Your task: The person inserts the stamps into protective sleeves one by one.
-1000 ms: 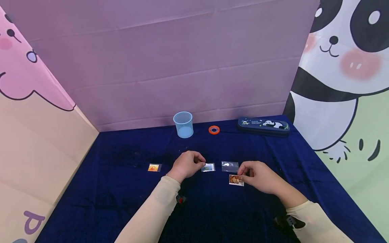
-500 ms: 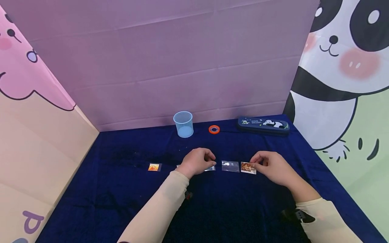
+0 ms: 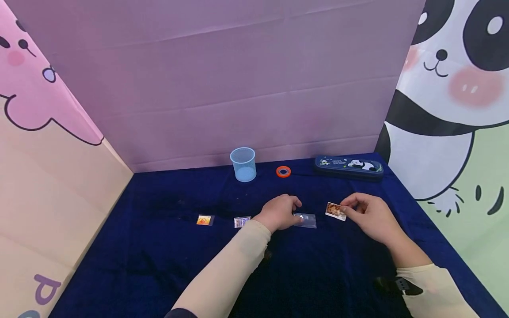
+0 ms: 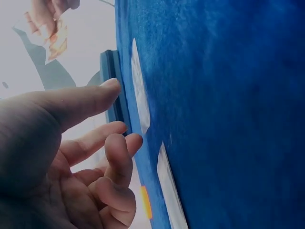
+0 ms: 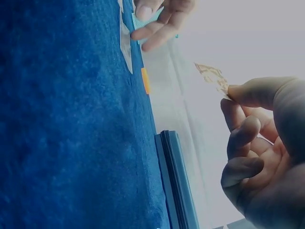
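My right hand [image 3: 371,216] pinches a small brown picture card [image 3: 335,211] between thumb and fingers. In the right wrist view the card [image 5: 213,76] is held up off the cloth. My left hand [image 3: 280,212] hovers by a clear plastic sleeve [image 3: 307,221], partly covering it. Its thumb and fingers are apart with nothing between them in the left wrist view, and the sleeve [image 4: 140,86] lies flat just beyond. Left of that hand lie a purplish card [image 3: 241,222] and an orange card [image 3: 204,220] in a sleeve. The bluish card is hidden by the left hand.
Along the back of the dark blue cloth [image 3: 159,265] stand a translucent blue cup [image 3: 243,165], an orange tape roll [image 3: 283,172] and a navy panda pencil case [image 3: 349,168]. A purple backdrop [image 3: 238,88] rises behind, with printed panels on both sides.
My right hand has carried the brown card from below the clear sleeve to its right and lifted it. My left hand has moved right, from the bluish card to the sleeve.
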A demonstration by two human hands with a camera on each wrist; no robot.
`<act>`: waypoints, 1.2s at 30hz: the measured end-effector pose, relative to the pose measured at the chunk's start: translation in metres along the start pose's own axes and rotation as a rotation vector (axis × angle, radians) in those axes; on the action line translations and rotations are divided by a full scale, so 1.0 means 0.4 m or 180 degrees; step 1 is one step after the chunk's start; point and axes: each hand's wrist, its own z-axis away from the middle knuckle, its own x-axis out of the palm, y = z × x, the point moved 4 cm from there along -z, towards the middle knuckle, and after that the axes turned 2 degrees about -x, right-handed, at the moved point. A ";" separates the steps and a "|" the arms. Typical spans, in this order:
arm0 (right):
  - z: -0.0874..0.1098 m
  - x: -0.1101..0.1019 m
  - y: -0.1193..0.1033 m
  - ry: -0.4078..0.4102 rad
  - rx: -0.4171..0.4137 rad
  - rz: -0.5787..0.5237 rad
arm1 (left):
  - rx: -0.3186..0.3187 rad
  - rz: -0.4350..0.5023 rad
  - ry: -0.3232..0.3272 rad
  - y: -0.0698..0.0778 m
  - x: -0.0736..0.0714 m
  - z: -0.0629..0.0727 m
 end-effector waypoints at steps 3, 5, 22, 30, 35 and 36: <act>-0.003 -0.005 0.005 0.0071 -0.0005 -0.0074 | -0.0060 -0.0089 -0.0019 0.013 0.012 -0.015; -0.006 -0.009 0.009 0.0149 -0.0003 -0.0104 | -0.0089 -0.0188 -0.0037 0.019 0.018 -0.020; -0.005 -0.015 0.012 0.0271 0.0019 -0.0228 | -0.0061 0.0068 0.0063 0.021 0.025 -0.021; -0.009 -0.008 0.012 0.0172 0.0052 -0.0452 | 0.0009 0.0470 0.0413 -0.014 -0.021 0.002; -0.012 -0.002 0.015 0.0162 0.0042 -0.0540 | 0.0023 0.0699 0.0628 -0.035 -0.045 0.019; -0.012 -0.001 0.016 0.0155 0.0047 -0.0553 | 0.0037 0.0737 0.0654 -0.037 -0.051 0.024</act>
